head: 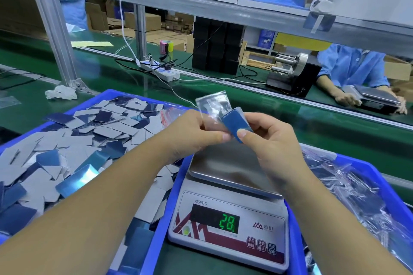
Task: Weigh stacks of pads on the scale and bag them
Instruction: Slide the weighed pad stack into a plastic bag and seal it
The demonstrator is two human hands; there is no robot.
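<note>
Above the scale [228, 207], my left hand [190, 131] pinches a small clear plastic bag [212, 105] by its lower edge. My right hand [272, 138] grips a blue stack of pads [237, 125], whose upper end sits inside the bag's mouth. The steel pan of the scale carries nothing, and its green display shows 28. A blue tray [105, 98] on the left holds several loose blue and grey pads [67, 145].
A second blue tray [380, 176] on the right holds filled clear bags [348, 190]. Beyond lie a green conveyor belt [290, 114], a white power strip [161, 71] with cables, black boxes [216, 47], a tape dispenser [292, 73] and another person's hands [348, 98] at a scale.
</note>
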